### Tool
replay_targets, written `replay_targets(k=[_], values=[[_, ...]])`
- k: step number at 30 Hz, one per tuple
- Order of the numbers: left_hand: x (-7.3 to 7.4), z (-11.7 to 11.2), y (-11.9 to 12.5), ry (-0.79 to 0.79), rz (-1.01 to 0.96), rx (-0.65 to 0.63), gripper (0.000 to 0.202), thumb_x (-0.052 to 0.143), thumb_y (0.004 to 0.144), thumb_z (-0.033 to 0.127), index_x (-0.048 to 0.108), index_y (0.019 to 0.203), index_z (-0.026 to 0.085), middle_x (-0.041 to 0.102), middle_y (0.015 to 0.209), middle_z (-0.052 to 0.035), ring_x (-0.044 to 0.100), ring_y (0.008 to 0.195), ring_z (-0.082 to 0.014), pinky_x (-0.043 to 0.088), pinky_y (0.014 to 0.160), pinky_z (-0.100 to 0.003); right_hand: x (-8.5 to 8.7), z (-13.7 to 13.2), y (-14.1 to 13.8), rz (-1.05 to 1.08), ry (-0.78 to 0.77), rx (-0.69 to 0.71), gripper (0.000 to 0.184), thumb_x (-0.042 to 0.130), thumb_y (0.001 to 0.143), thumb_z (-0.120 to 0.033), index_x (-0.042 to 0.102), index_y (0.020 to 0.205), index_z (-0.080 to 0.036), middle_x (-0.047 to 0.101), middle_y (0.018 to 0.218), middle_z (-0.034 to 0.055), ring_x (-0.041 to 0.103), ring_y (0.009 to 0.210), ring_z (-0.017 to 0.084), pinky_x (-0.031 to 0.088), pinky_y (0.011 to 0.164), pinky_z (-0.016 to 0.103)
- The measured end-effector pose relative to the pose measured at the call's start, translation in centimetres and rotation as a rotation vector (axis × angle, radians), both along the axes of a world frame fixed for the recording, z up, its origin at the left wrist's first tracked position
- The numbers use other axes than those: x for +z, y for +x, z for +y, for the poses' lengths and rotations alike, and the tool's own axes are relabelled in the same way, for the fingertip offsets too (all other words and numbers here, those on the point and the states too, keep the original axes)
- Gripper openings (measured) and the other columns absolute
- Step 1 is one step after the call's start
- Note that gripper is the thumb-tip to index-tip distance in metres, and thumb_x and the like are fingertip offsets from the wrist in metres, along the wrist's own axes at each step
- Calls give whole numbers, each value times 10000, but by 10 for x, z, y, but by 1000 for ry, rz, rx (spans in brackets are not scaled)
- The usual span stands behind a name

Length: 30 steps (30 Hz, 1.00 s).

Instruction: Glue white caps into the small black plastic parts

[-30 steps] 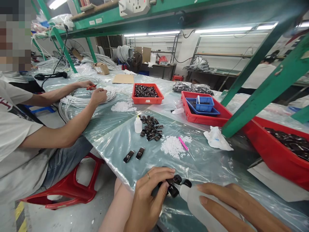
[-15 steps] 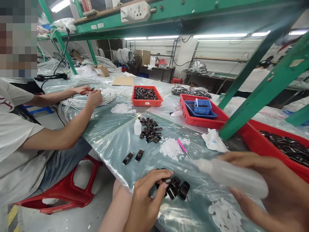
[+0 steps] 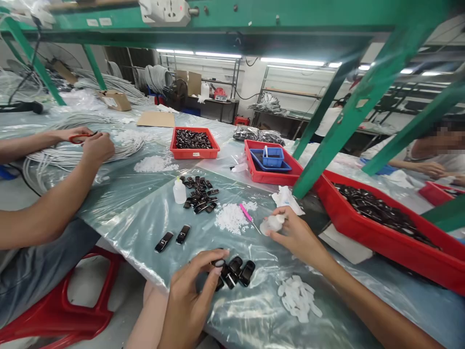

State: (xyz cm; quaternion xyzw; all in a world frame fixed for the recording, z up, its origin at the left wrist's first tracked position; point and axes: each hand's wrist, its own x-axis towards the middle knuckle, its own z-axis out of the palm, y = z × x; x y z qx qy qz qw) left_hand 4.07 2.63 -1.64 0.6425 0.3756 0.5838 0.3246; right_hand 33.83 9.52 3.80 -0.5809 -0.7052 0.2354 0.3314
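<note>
My left hand [image 3: 192,291] pinches a small black plastic part [image 3: 218,263] between thumb and forefinger; a pale round spot shows on it. Several similar glossy black parts [image 3: 238,271] lie right beside those fingertips. Farther forward, my right hand [image 3: 292,232] has its fingers on a small translucent squeeze bottle [image 3: 269,226], tilted low over the table. Left of the bottle lies a pink-handled pick [image 3: 246,212], next to a heap of tiny white pieces [image 3: 229,219]. A pile of flat white strips [image 3: 298,298] lies nearer me, below my right forearm.
Two black parts [image 3: 182,234] lie apart at left. Behind them are a white bottle [image 3: 179,191] and a black-part pile [image 3: 201,196]. Red trays [image 3: 196,154] stand farther back and along the right [image 3: 345,218]. A green post [image 3: 337,131] rises at right. A co-worker's hands [image 3: 92,143] hold red-handled scissors.
My right hand has carried the bottle forward and down toward the table, and the bottle has turned. My left hand still pinches the black part. The view has swung right.
</note>
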Motion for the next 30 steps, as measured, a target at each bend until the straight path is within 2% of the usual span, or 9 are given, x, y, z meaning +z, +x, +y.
replay_targets(k=[3, 4, 6, 8, 11, 15, 18, 23, 30], values=[[2, -2, 2, -72, -62, 17, 281, 654, 1085, 165, 775, 1248, 360, 856, 1220, 31, 783, 1153, -152, 630, 901, -173, 34, -25, -4, -117, 108, -25, 752, 834, 878, -547, 473, 1483, -282, 552, 1544, 152, 590, 1407, 391, 531, 1147, 621], [2, -2, 2, -62, -54, 9, 287, 657, 1082, 162, 775, 1251, 362, 858, 1216, 32, 786, 1147, -153, 638, 895, -176, 49, -37, -6, -166, 145, -11, 734, 792, 928, -510, 430, 1531, -298, 467, 1623, 151, 518, 1484, 392, 475, 1201, 617], [4, -1, 2, -23, -25, 0, 317, 656, 1073, 140, 772, 1259, 369, 864, 1202, 37, 794, 1127, -151, 651, 876, -177, 75, -62, -13, -284, 183, 80, 377, 645, 1078, -404, 528, 1425, -313, 572, 1466, 110, 616, 1357, 320, 519, 1126, 518], [5, 0, 1, 4, -4, -2, 338, 652, 1066, 122, 773, 1259, 372, 866, 1194, 40, 798, 1112, -150, 659, 863, -177, 87, -80, -22, -537, 67, 328, 105, 540, 1135, -263, 614, 1204, -290, 678, 1188, 55, 732, 1022, 228, 592, 834, 362], [6, 1, 0, -14, 1, -4, 334, 643, 1074, 126, 771, 1265, 368, 860, 1208, 32, 798, 1124, -156, 663, 863, -188, 75, -88, -33, -711, -50, 483, 183, 734, 911, -61, 683, 948, -233, 727, 986, 32, 764, 836, 268, 596, 712, 375], [7, 0, 1, -10, 2, 14, 336, 640, 1069, 104, 772, 1255, 350, 863, 1191, 22, 801, 1121, -160, 651, 863, -192, 41, -83, -38, -829, -67, 501, 267, 614, 821, 38, 719, 961, -163, 742, 964, 102, 775, 828, 333, 622, 724, 446], [10, 1, 0, 35, 37, 5, 378, 637, 1052, 81, 763, 1269, 363, 867, 1180, 40, 808, 1097, -148, 638, 856, -179, 29, -82, -36, -856, -33, 481, 341, 562, 777, 64, 737, 983, -145, 751, 946, 131, 769, 811, 345, 602, 699, 434], [17, 0, 2, 61, 56, 30, 350, 630, 1050, 81, 760, 1239, 346, 864, 1116, 39, 813, 1021, -136, 606, 850, -171, 45, -80, -38, -696, 34, 479, 244, 554, 870, 6, 670, 846, -208, 728, 860, 79, 730, 703, 278, 534, 628, 367], [21, -8, 10, 215, 111, -20, 321, 634, 1010, 65, 713, 1239, 276, 809, 991, 5, 771, 905, -141, 594, 905, -211, 74, -75, -64, -147, 102, 486, 183, 549, 1059, -163, 646, 960, -282, 725, 890, -45, 730, 760, 140, 599, 667, 230]])
